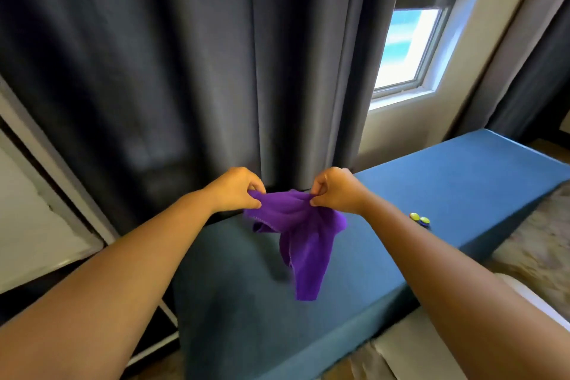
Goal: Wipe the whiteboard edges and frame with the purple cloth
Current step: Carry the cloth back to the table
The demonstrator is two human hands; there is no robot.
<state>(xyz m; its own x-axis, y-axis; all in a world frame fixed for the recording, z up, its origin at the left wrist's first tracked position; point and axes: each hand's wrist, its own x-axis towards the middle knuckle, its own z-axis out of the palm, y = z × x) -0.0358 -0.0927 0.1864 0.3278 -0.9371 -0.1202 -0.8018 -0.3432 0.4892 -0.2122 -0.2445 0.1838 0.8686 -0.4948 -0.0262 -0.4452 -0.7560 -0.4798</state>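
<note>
The purple cloth (300, 234) hangs in the air above a blue-covered table (462, 182), stretched between both hands. My left hand (236, 190) pinches its left top corner and my right hand (334, 190) pinches its right top corner. The rest of the cloth droops down in folds toward the table. At the far left, part of the whiteboard (27, 219) shows, leaning at an angle with its pale grey frame (58, 163) running diagonally.
Dark grey curtains (185, 55) hang straight ahead behind the table. A window (413, 40) lets in light at the upper right. Two small yellow-and-blue round pieces (420, 219) lie on the table to the right of my right wrist. A patterned rug (539, 241) lies at the right.
</note>
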